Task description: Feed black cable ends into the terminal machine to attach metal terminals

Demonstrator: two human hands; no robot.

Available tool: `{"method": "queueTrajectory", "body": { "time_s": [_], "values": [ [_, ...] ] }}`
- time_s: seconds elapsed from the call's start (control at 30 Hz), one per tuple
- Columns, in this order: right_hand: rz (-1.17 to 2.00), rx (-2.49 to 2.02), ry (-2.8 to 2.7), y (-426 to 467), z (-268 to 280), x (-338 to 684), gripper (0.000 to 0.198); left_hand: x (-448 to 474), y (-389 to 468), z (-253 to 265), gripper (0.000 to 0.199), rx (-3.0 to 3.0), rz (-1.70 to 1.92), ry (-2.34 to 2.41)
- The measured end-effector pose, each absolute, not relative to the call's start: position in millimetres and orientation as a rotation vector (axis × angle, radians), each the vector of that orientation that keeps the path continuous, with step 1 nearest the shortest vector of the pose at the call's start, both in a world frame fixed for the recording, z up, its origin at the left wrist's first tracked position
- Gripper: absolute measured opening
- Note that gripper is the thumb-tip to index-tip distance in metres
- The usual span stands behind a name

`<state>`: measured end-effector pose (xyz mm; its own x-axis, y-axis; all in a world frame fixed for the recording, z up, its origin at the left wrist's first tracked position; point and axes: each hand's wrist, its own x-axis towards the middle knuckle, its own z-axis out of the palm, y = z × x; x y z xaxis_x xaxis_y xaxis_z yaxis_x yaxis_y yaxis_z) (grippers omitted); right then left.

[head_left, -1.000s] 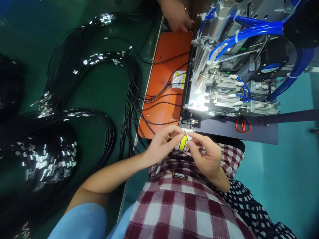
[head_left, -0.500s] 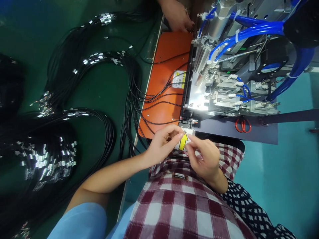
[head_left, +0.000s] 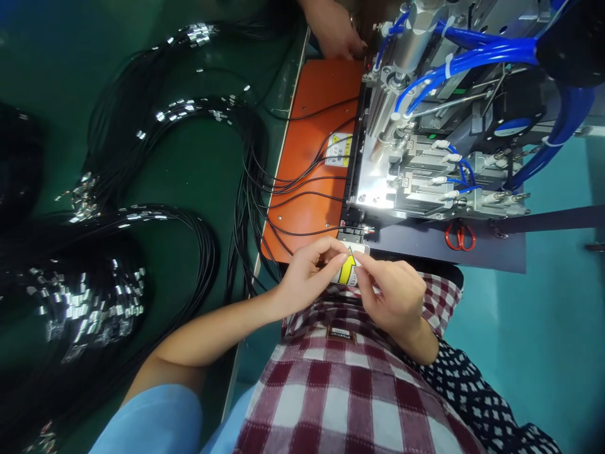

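Thin black cables with silvery tags [head_left: 89,299] are filling the frame's left side. Just below centre, your bare left hand [head_left: 308,277] is pinching a small, thin, wire-like piece [head_left: 350,251] over a white label with a yellow arrow [head_left: 347,276]; beside it, your bare right hand [head_left: 395,294] is curling, its grip too small to tell.

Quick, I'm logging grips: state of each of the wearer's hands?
Left hand: pinched closed; anything held is too small to tell.
Right hand: curled inward; whether it grips anything can't be told.
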<state>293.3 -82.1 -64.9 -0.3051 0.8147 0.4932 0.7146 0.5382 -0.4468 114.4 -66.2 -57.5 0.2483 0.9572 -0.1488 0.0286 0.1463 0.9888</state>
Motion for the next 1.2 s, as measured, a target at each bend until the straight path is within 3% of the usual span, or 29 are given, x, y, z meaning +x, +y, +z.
{"method": "queueTrajectory", "body": {
  "time_s": [0.17, 0.37, 0.63, 0.83, 1.0, 1.2],
  "values": [
    [0.091, -1.211, -2.164, -87, -66, 294, 0.031, 114, -65, -58, 0.015, 1.231, 0.924, 1.11],
    [0.228, -1.182, -2.125, -93, -74, 292, 0.033, 115, -62, -59, 0.016, 1.066, 0.959, 1.038],
    [1.057, -1.377, -1.465, -77, -63, 289, 0.011, 114, -66, -58, 0.015, 1.187, 0.95, 1.053],
    [1.57, -1.296, -1.203, -61, -55, 284, 0.02, 114, -67, -59, 0.011, 1.249, 0.966, 1.063],
    [1.59, -1.254, -1.199, -64, -52, 283, 0.015, 114, -63, -51, 0.012, 1.219, 1.005, 1.089],
    [1.27, -1.274, -1.444, -71, -56, 273, 0.011, 110, -56, -42, 0.019, 0.846, 0.908, 0.974]
  ]
}}
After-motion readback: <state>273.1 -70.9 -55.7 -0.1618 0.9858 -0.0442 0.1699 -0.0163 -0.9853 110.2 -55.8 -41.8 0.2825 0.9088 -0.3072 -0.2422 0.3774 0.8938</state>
